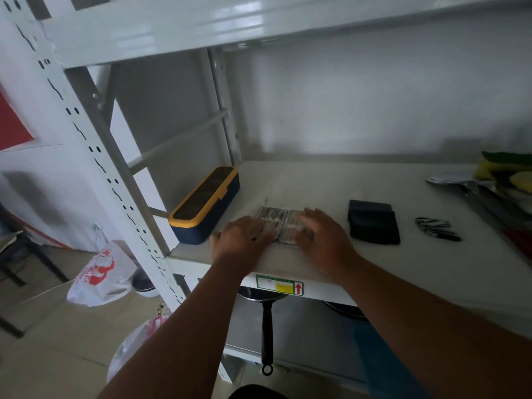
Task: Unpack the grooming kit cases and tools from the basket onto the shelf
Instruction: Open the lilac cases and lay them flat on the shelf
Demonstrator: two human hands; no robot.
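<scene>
Left hand fingers (259, 230): spread flat, palm down, pressing on the left half of the open grooming kit case; gripping nothing.
Right hand fingers (306, 223): also spread flat, palm down, lying on the right half of the same case; nothing clasped.
Left hand (240, 240): rests at the case's left edge, bare forearm reaching in from below.
Right hand (324, 240): rests over the case's right edge, bare forearm reaching in from the lower right.
Open grooming kit case (283, 226): lies opened flat like a book on the white shelf (316, 182), near its front edge; two grey halves meet at a centre hinge line, small metal tools lined up inside, blurred.
Blue and yellow box (205, 204): long, navy with a yellow lid rim, just left of the open case, closed.
Black case (372, 221): folded shut, flat, to the right of the open case, apart from it.
Nail clippers (436, 227): a few dark and silver ones, farther right, beyond the black case.
Frying pan (266, 321): on the lower shelf, below the open case, handle pointing outward.
White plastic bag (99, 276): red print, on the floor, well to the lower left of the case.
</scene>
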